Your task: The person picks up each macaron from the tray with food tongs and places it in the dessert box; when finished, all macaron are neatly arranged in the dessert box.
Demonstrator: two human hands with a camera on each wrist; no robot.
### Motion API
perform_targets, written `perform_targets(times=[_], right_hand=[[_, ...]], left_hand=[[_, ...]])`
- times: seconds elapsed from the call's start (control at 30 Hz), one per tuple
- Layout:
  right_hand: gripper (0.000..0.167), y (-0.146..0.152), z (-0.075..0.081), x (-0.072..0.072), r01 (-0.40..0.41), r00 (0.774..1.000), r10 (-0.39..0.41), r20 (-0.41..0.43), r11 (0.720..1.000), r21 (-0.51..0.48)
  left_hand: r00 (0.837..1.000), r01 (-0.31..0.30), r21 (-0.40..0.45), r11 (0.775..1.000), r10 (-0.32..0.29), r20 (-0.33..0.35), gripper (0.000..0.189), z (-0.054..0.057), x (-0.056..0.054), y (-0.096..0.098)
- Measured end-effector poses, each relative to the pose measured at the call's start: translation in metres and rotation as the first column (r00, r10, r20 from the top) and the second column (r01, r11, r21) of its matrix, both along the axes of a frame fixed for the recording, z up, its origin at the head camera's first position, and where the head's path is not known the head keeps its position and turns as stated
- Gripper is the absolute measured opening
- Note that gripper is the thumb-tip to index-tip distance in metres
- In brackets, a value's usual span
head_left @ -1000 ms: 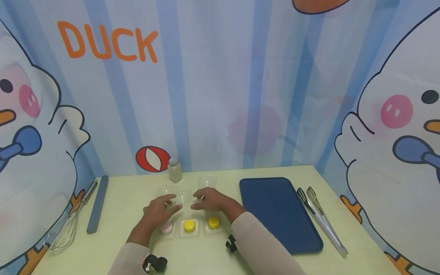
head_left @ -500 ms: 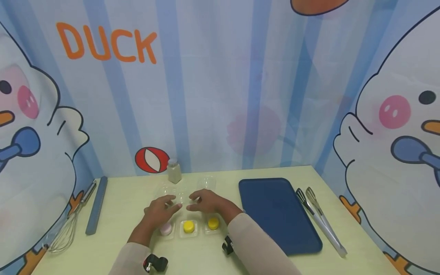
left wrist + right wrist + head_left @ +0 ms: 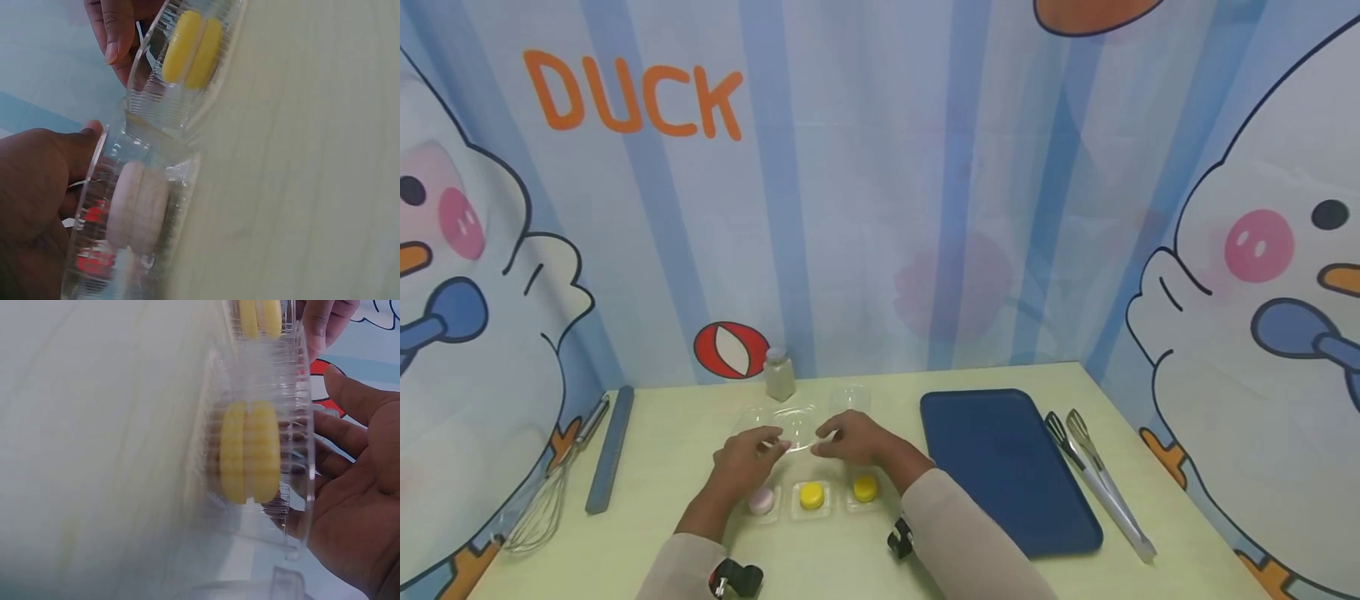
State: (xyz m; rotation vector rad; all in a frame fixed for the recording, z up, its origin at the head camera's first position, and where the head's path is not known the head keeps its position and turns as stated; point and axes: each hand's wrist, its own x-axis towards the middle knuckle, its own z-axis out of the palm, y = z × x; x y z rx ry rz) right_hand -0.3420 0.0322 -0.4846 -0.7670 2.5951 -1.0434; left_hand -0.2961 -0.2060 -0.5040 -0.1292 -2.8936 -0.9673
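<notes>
In the head view a clear plastic lid (image 3: 796, 427) is between my two hands, beyond a row of clear boxes. My left hand (image 3: 745, 458) pinches its left edge between thumb and fingers. At its right edge, my right hand (image 3: 853, 437) holds it the same way. Nearer me stand three small clear box bases, each with a macaron: a pink macaron (image 3: 762, 501) at left, a yellow macaron (image 3: 812, 495) in the middle and another yellow macaron (image 3: 865, 488) at right. In both wrist views these boxes partly cover the hands.
Other clear lids (image 3: 851, 398) lie behind the hands, near a small capped bottle (image 3: 779, 375). A dark blue tray (image 3: 1007, 475) and metal tongs (image 3: 1105, 487) are at right. A whisk (image 3: 550, 492) and a grey-blue bar (image 3: 610, 450) lie at left.
My fingers have closed on the clear lid's edges, and its rim now shows more plainly between the hands. The macaron boxes have stayed in place.
</notes>
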Motion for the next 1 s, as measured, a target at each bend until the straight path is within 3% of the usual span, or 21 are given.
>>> perform_targets(times=[0.33,0.53,0.77,1.0], right_hand=[[0.023,0.006,0.009,0.008,-0.001,0.995,-0.006,-0.103,0.998,-0.067],[0.002,0.008,0.010,0.012,0.054,0.989,-0.068,-0.130,0.992,-0.112],[0.018,0.016,0.013,0.016,0.069,0.992,-0.087,-0.087,0.977,-0.200],[0.028,0.023,0.014,0.021,0.061,0.995,-0.075,-0.058,0.975,-0.213]], left_hand=[[0.995,-0.004,0.060,0.998,0.010,-0.104,0.030,0.003,0.004,0.002],[0.989,0.021,0.113,0.993,-0.004,-0.147,0.027,0.006,0.008,0.009],[0.986,0.050,0.173,0.984,-0.021,-0.168,0.026,0.010,0.011,0.017],[0.993,0.052,0.214,0.976,-0.027,-0.117,0.054,0.012,0.012,0.022]])
